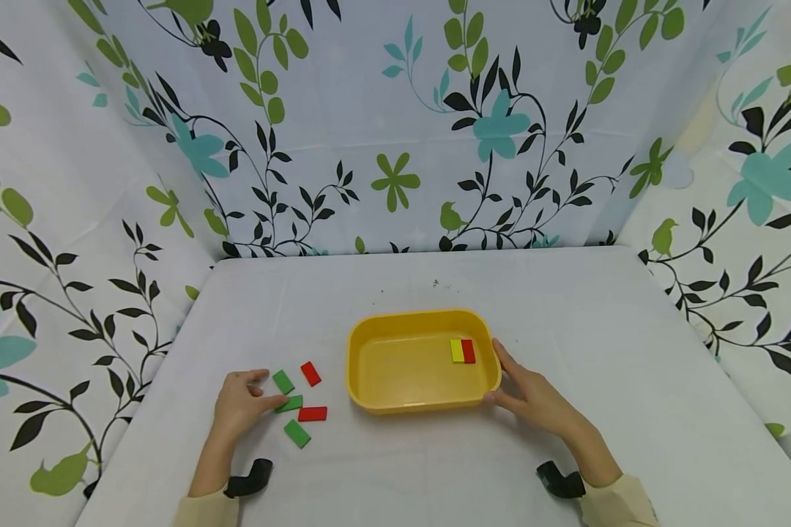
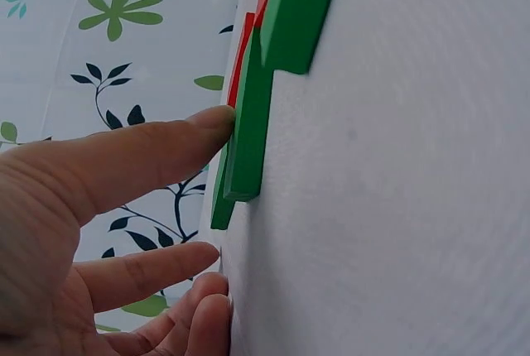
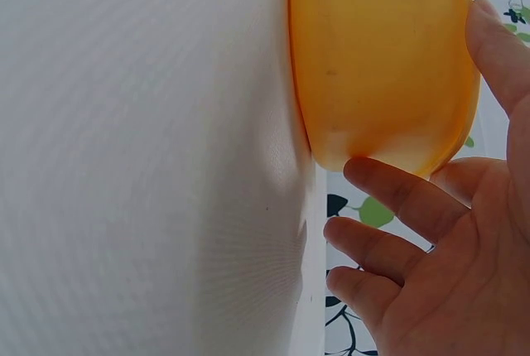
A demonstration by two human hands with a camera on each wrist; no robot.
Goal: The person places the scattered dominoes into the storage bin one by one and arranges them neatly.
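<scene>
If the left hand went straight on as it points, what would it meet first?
The middle green block, which the thumb of the left hand seems to touch; a red block looks next, though depth is unclear.

There sat the round-cornered yellow tray (image 1: 402, 366), upright, a yellow block (image 1: 458, 351) and a red block (image 1: 468, 351) touching side by side near its right end! Left of it, three green blocks (image 1: 297, 433) and two more red blocks (image 1: 310, 374) lay loosely clustered.
</scene>
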